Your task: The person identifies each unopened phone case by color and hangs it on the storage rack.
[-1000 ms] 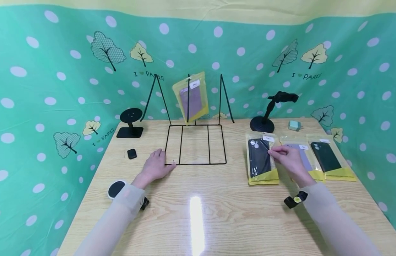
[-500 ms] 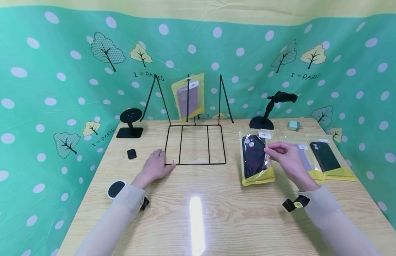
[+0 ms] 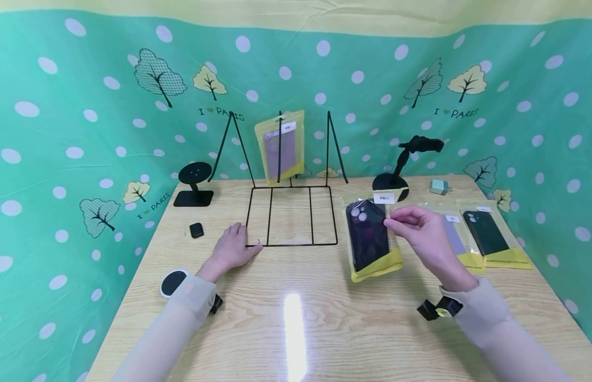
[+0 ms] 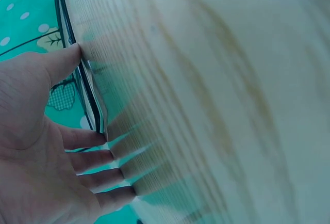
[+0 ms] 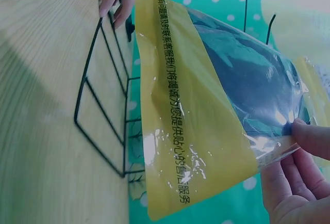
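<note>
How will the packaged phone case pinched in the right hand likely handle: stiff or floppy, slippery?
The phone case packet probably stays fairly stiff: it hangs flat from the right hand, pinched at one edge. Its glossy plastic sleeve looks slippery. Likely light, since a fingertip pinch carries it.

1. A clear plastic pouch with yellow edging (image 3: 370, 233) was seen to hold a black phone case.
2. A thin black wire rack (image 3: 291, 215) was set on a pale wood-grain table (image 3: 296, 329).
3. A teal cloth backdrop (image 3: 85, 106) was patterned with white dots and trees.
</note>
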`<state>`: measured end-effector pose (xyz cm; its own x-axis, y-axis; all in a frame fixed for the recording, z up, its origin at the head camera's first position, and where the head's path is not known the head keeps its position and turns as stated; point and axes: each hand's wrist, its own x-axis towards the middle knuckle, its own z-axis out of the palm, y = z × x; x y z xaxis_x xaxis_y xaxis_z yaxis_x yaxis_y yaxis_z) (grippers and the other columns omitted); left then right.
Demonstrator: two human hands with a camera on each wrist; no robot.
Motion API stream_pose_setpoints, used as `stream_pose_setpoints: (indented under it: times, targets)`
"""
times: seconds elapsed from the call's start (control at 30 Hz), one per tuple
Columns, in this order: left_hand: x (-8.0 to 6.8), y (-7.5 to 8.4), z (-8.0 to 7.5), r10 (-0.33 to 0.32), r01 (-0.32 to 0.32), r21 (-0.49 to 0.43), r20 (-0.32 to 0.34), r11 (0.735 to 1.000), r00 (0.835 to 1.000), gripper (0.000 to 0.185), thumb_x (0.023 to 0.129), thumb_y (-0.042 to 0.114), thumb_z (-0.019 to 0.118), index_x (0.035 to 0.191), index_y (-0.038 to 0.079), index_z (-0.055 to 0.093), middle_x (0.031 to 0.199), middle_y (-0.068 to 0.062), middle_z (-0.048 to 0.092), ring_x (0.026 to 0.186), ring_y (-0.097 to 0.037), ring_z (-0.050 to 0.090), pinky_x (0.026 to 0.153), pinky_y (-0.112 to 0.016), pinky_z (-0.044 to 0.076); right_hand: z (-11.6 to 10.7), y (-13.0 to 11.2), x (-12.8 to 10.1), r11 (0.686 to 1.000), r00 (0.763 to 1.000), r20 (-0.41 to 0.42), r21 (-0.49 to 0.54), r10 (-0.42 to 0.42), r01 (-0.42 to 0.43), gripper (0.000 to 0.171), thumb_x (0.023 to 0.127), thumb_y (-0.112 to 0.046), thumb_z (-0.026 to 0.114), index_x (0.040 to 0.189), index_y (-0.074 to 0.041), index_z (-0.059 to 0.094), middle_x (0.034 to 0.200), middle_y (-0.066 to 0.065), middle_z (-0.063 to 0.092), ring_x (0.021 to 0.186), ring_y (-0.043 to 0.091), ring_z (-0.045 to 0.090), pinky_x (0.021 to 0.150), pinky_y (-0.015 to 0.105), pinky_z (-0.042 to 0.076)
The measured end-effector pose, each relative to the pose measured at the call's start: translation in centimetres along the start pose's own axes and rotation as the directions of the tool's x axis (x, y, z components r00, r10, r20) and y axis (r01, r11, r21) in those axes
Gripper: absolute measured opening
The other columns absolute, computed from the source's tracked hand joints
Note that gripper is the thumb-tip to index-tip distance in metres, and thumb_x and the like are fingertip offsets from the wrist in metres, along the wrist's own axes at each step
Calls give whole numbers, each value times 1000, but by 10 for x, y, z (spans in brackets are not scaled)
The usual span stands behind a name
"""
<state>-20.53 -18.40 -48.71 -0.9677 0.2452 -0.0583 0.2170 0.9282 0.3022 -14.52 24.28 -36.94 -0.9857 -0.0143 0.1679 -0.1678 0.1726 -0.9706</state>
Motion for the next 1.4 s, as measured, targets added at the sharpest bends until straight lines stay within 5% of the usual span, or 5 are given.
stream_pose_setpoints:
  times: [0.73, 1.4]
  targets:
    - [1, -2, 3, -11, 11, -3, -4, 1000, 1000, 82, 92, 48, 57, 138, -15, 34, 143, -34, 29, 130, -49, 28, 103, -58, 30, 27, -25, 3, 997, 997, 50, -48, -65, 68, 24, 84, -9, 74, 97, 8, 64, 91, 9, 69, 81, 15, 67, 72, 25, 54]
    - [1, -2, 3, -17, 17, 11, 9, 1000, 1000, 83, 92, 49, 57, 139, -15, 33, 144, -34, 28, 130, -50, 28, 103, -58, 30, 34, -29, 17, 998, 996, 78, -49, -33, 36, 26, 84, -15, 75, 98, 5, 66, 93, 11, 69, 82, 18, 67, 73, 27, 54]
